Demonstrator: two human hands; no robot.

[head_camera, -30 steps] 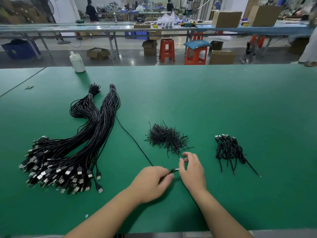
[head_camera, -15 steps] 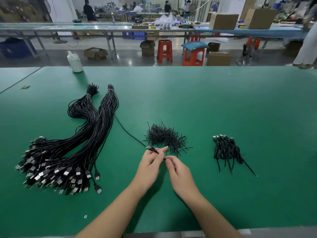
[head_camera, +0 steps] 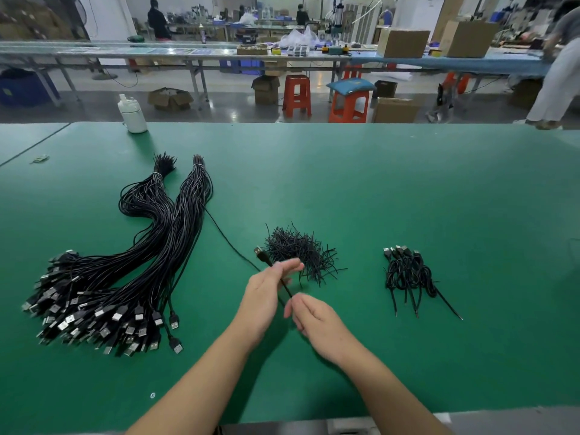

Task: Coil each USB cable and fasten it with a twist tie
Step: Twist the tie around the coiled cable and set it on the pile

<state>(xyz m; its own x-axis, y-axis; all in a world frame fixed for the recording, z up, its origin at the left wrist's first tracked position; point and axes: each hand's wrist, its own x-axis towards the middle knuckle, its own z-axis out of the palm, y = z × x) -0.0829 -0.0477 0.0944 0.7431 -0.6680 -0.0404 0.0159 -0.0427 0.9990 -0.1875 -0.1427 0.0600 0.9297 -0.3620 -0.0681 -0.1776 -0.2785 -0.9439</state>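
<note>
One black USB cable [head_camera: 226, 239] trails from the big bundles toward my hands. My left hand [head_camera: 266, 290] grips it just behind its plug [head_camera: 259, 252], which sticks up past my fingers. My right hand [head_camera: 310, 315] pinches the same cable a little lower, close beside the left. A heap of black twist ties [head_camera: 298, 249] lies just beyond my hands. Two large tied bundles of loose USB cables [head_camera: 131, 262] spread across the left of the green table [head_camera: 376, 189]. A small pile of coiled, tied cables [head_camera: 408, 271] sits at the right.
A white bottle [head_camera: 133, 114] stands at the table's far left edge. A small scrap [head_camera: 40, 158] lies at the far left. Beyond the table are orange stools, cardboard boxes, long benches and people working.
My hands have lifted and moved forward toward the tie heap. The left hand now holds the plug end raised, and the right hand has shifted from beside the ties onto the cable.
</note>
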